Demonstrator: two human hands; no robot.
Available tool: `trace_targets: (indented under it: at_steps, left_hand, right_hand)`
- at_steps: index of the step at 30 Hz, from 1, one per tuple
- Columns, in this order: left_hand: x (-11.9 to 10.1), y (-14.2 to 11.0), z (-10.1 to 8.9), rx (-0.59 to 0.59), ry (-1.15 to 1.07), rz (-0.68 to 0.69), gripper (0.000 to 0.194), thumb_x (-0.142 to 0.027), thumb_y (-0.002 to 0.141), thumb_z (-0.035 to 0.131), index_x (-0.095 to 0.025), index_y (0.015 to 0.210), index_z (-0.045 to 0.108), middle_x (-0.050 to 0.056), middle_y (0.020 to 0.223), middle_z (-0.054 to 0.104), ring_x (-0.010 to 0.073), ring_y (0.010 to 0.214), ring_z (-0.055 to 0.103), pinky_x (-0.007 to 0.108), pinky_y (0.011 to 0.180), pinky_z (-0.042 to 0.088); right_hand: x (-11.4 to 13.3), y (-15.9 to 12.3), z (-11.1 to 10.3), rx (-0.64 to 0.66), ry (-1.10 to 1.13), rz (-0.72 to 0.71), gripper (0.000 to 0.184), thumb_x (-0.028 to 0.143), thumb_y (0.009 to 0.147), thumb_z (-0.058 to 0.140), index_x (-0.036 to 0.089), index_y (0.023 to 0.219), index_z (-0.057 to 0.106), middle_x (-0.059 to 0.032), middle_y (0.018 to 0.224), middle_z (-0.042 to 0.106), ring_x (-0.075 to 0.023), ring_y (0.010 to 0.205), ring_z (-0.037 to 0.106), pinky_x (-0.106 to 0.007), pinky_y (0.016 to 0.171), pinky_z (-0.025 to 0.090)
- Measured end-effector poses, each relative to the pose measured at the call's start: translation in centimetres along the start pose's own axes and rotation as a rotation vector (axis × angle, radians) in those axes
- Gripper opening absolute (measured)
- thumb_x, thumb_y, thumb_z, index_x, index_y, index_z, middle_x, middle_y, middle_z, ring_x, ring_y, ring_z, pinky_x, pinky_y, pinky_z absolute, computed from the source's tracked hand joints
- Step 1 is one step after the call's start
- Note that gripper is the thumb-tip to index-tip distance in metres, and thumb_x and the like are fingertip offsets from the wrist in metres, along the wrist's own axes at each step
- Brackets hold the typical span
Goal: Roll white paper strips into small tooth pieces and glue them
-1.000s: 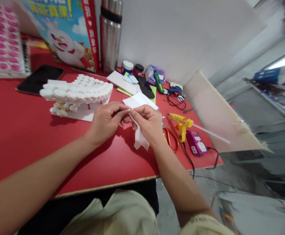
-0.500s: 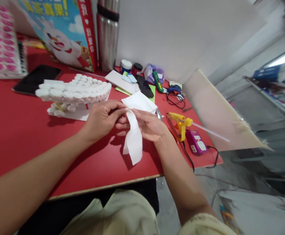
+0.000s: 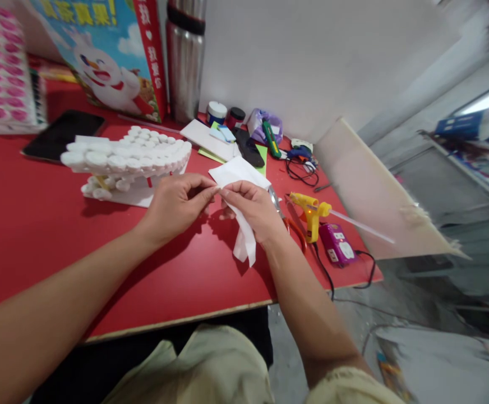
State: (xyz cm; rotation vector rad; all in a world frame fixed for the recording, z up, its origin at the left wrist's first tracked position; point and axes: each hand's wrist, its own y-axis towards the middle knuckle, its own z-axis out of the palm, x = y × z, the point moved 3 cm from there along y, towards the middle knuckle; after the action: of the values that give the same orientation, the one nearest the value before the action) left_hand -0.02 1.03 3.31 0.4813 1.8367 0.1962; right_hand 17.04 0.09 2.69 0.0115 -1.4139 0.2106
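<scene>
A thin white strip of tissue paper point(image 3: 244, 238) hangs below my fingers over the red table. My left hand point(image 3: 181, 203) pinches its upper end between thumb and forefinger. Close against it, my right hand point(image 3: 253, 206) is closed on the same strip, its thumb and fingertips meeting the left ones. Just behind the hands lies a folded white sheet point(image 3: 240, 170). To the left of my left hand stands a white model point(image 3: 129, 160) built up of many small rounded white pieces on a white base.
Right of my hands are orange-handled scissors point(image 3: 295, 233), a yellow glue gun point(image 3: 310, 212) with a glue stick and a purple power socket point(image 3: 337, 245). Behind stand a steel flask point(image 3: 184, 67), small jars and a green cutter point(image 3: 271, 139). A black phone point(image 3: 63, 134) lies left.
My right hand has turned over and closed its fingers on the strip. The strip's hanging end has swung right and looks narrower. My left hand has barely moved.
</scene>
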Motion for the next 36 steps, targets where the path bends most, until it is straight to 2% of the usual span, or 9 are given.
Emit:
trace_targets:
  at_steps: [4, 6, 9, 14, 19, 25, 28, 32, 36]
  left_hand:
    - [-0.1, -0.2, 0.2, 0.014, 0.003, -0.005, 0.02, -0.034, 0.095, 0.068, -0.019, 0.086, 0.078, 0.001, 0.064, 0.072, 0.0145, 0.053, 0.062, 0.026, 0.052, 0.045]
    - [-0.2, -0.3, 0.3, 0.001, 0.065, 0.053, 0.018, -0.032, 0.096, 0.066, -0.02, 0.087, 0.077, 0.002, 0.07, 0.074, 0.016, 0.059, 0.065, 0.028, 0.059, 0.048]
    - [-0.5, -0.5, 0.4, -0.03, 0.243, 0.197, 0.022, -0.03, 0.099, 0.06, -0.021, 0.087, 0.076, 0.004, 0.077, 0.075, 0.0192, 0.071, 0.067, 0.032, 0.069, 0.049]
    - [-0.6, -0.9, 0.7, -0.047, 0.539, 0.376, 0.031, -0.027, 0.103, 0.049, -0.019, 0.086, 0.074, 0.01, 0.085, 0.075, 0.0229, 0.077, 0.068, 0.035, 0.071, 0.048]
    - [-0.6, -1.0, 0.9, -0.031, 0.694, 0.463, 0.033, -0.022, 0.103, 0.045, -0.015, 0.091, 0.075, 0.013, 0.087, 0.076, 0.0247, 0.074, 0.069, 0.036, 0.067, 0.048]
    - [-0.9, -1.3, 1.0, -0.048, 0.548, 0.452, 0.032, -0.026, 0.103, 0.05, -0.016, 0.115, 0.077, 0.014, 0.107, 0.081, 0.0272, 0.093, 0.075, 0.037, 0.08, 0.055]
    - [-1.0, -1.1, 0.7, -0.062, 0.366, 0.375, 0.028, -0.029, 0.103, 0.054, -0.021, 0.107, 0.08, 0.01, 0.108, 0.082, 0.025, 0.096, 0.076, 0.036, 0.086, 0.056]
    - [-0.7, -0.4, 0.2, -0.035, 0.057, 0.192, 0.016, -0.029, 0.097, 0.068, -0.023, 0.097, 0.083, 0.005, 0.099, 0.083, 0.0216, 0.09, 0.076, 0.032, 0.083, 0.057]
    - [-0.4, 0.1, 0.1, 0.005, -0.072, 0.11, 0.013, -0.028, 0.094, 0.072, -0.022, 0.095, 0.084, 0.005, 0.093, 0.082, 0.0205, 0.085, 0.074, 0.03, 0.079, 0.057]
  right_hand:
    - [0.2, -0.2, 0.4, -0.11, -0.204, -0.118, 0.02, 0.033, 0.082, 0.078, 0.019, 0.078, 0.063, 0.007, 0.058, 0.061, -0.0076, 0.047, 0.053, -0.023, 0.051, 0.048]
    - [0.2, -0.4, 0.6, -0.178, -0.284, -0.172, 0.017, 0.028, 0.082, 0.074, 0.02, 0.075, 0.061, 0.0074, 0.056, 0.058, -0.0078, 0.045, 0.05, -0.023, 0.049, 0.043]
    - [0.3, -0.8, 0.9, -0.269, -0.374, -0.246, 0.015, 0.025, 0.082, 0.072, 0.021, 0.074, 0.06, 0.0064, 0.058, 0.058, -0.0094, 0.05, 0.053, -0.024, 0.051, 0.043]
    - [0.1, -1.2, 1.5, -0.232, -0.347, -0.223, 0.016, 0.03, 0.087, 0.072, 0.021, 0.08, 0.062, 0.0038, 0.066, 0.066, -0.0099, 0.052, 0.059, -0.025, 0.054, 0.047]
    - [0.1, -1.3, 1.6, -0.186, -0.245, -0.193, 0.024, 0.041, 0.087, 0.077, 0.021, 0.084, 0.065, 0.0009, 0.072, 0.072, -0.011, 0.054, 0.063, -0.025, 0.055, 0.051]
    - [0.3, -1.2, 1.1, -0.214, -0.237, -0.219, 0.024, 0.042, 0.086, 0.078, 0.021, 0.082, 0.066, 0.0016, 0.069, 0.071, -0.0114, 0.052, 0.062, -0.026, 0.053, 0.052]
    - [0.4, -1.2, 0.8, -0.206, -0.243, -0.227, 0.021, 0.038, 0.086, 0.077, 0.021, 0.082, 0.065, 0.0021, 0.068, 0.07, -0.0103, 0.051, 0.061, -0.025, 0.053, 0.052]
    - [0.6, -1.0, 0.8, -0.131, -0.19, -0.276, 0.02, 0.036, 0.086, 0.076, 0.02, 0.084, 0.065, 0.0035, 0.067, 0.069, -0.0087, 0.048, 0.059, -0.024, 0.051, 0.051]
    - [0.9, -1.0, 0.9, -0.081, -0.199, -0.338, 0.02, 0.036, 0.087, 0.076, 0.019, 0.085, 0.065, 0.0045, 0.066, 0.068, -0.0082, 0.047, 0.059, -0.023, 0.05, 0.05]
